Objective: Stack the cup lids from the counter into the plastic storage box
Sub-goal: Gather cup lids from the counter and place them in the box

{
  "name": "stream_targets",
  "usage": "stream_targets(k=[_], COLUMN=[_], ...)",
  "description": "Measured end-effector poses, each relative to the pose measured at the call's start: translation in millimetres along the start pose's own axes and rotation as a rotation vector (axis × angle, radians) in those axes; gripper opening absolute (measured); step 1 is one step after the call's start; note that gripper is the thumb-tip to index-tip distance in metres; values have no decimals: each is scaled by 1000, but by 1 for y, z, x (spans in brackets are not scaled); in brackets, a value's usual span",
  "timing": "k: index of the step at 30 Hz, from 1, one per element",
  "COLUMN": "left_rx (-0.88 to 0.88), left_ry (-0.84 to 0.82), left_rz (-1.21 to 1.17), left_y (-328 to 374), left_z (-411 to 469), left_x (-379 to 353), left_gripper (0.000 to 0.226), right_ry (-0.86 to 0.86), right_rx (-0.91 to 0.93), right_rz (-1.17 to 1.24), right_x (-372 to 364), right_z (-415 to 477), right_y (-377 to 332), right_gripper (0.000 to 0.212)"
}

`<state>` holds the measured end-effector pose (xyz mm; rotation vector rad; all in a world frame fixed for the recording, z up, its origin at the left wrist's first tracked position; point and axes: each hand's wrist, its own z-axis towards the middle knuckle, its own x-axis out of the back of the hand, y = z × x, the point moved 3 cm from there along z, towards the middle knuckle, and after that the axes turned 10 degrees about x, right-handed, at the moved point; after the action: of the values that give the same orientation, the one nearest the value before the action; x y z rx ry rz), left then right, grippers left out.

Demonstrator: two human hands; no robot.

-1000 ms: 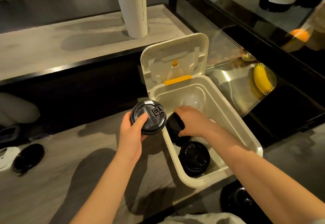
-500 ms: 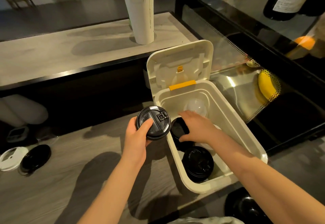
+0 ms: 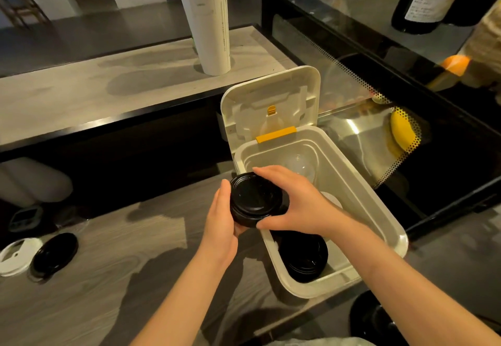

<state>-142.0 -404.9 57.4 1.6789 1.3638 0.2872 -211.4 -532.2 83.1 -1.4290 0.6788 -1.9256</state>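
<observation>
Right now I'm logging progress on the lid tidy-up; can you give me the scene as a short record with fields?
storage box: white, flap open
held lids: black, seemingly a short stack, above the box's left rim
left hand: cups the held lids from below
right hand: grips them from the right
in box: black lids at near end; clear dome lid at far end
on counter: black lid and white lid, far left
</observation>
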Motion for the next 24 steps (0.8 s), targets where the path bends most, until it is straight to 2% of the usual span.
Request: stream_targets(k=[5, 6, 9, 12, 17, 18, 22, 24], left_rx=[-4, -4, 8, 14, -2, -1, 50, 88], left_ry=[-8, -26, -51, -72, -93, -95, -128, -160], left_rz=[13, 39, 109, 185, 212, 210, 134, 62], left_y=[-7, -10, -16, -19, -20, -20, -24, -25], left_z=[-4, -5, -7, -8, -11, -11, -15, -19], left_x=[0, -1, -4, -7, -9, -10, -15, -17], left_gripper=[33, 32, 27, 27, 25, 24, 28, 35], right_ry=[120, 126, 91, 69, 310, 306, 120, 126], right_rx=[-166, -187, -152, -172, -246, -240, -191, -157], right_rz=[375, 379, 181, 189, 379, 367, 179, 135], right_x=[1, 2, 1, 1, 26, 29, 11, 1], right_z=[-23, -29, -41, -51, -68, -69, -69, -66], right_y=[12, 13, 8, 4, 5, 4, -2, -2], right_gripper=[82, 81, 81, 79, 73, 73, 72, 73])
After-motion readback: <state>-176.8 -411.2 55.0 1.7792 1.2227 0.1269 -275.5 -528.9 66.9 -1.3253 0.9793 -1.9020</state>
